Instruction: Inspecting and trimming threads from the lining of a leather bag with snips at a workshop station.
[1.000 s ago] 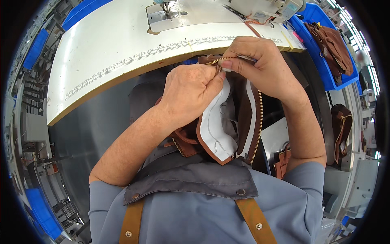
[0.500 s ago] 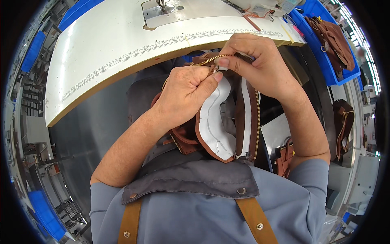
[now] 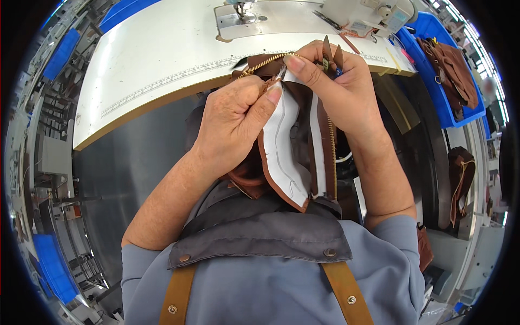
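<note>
A brown bag, unfinished, hangs open below my hands, its inner white backing showing. A brass zipper runs down its right side, and another toothed stretch arches over the top between my hands. My left hand is closed, pinching the bag's upper edge between thumb and fingers. Just right of it, my right hand grips the same edge near the zipper. Two dark pointed blades, like those of thread snips, rise from behind the right fingers; the rest of that tool is hidden.
Ahead stands a white sewing table with a printed ruler along its edge and a sewing machine's needle area. Scissors lie beyond my right hand. A blue bin at far right holds brown bags.
My right thumb has moved up and away from the left thumb. The pointed blades now show above my right hand. The table sits slightly further right and lower in view.
</note>
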Available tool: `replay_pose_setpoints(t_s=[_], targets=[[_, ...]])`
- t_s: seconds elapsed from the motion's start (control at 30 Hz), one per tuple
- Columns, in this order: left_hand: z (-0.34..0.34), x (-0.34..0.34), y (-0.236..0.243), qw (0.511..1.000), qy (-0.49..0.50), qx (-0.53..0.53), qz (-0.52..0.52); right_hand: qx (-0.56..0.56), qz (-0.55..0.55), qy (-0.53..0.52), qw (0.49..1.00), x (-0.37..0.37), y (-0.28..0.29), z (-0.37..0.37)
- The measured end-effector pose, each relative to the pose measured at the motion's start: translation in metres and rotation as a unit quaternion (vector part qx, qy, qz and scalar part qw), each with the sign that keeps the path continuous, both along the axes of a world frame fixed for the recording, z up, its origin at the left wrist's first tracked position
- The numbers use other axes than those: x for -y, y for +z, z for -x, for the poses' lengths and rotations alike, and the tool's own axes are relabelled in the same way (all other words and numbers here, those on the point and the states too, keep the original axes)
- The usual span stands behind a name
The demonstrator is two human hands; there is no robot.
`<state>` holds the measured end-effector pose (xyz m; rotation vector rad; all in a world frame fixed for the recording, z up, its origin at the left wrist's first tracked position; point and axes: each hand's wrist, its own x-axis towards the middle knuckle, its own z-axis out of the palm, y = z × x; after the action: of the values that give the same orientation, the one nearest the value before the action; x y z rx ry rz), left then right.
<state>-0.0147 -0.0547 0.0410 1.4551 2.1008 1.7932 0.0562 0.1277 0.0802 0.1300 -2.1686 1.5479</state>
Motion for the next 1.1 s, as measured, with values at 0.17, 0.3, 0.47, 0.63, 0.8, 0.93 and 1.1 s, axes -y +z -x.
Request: replay_pose_setpoints(t_s=[0.17, 0.3, 0.47, 0.63, 0.8, 0.93, 1.1], targets=[[0.004, 0.02, 0.02, 0.99, 0.084, -0.112, -0.004, -0.02, 0.022, -0.041, 0.999, 0.029, 0.0, 0.002], [-0.008, 0.034, 0.015, 0.988, 0.084, -0.13, 0.029, -0.004, 0.064, -0.037, 0.997, 0.044, -0.012, -0.012], [-0.032, 0.021, -0.026, 0.993, 0.088, -0.077, 0.016, 0.016, 0.076, -0.057, 0.995, 0.037, -0.052, -0.04], [-0.042, -0.002, -0.02, 0.995, 0.078, -0.044, 0.038, 0.059, 0.189, -0.099, 0.975, 0.021, -0.059, -0.06], [-0.038, -0.023, -0.024, 0.995, 0.071, -0.051, 0.044, 0.067, 0.155, -0.107, 0.98, 0.015, -0.059, -0.063], [-0.033, -0.033, -0.03, 0.998, 0.05, -0.008, 0.03, -0.027, -0.004, -0.145, 0.989, 0.005, -0.068, -0.049], [-0.026, -0.04, -0.033, 0.998, 0.055, -0.025, 0.029, -0.002, -0.034, -0.158, 0.987, 0.0, -0.068, -0.045]])
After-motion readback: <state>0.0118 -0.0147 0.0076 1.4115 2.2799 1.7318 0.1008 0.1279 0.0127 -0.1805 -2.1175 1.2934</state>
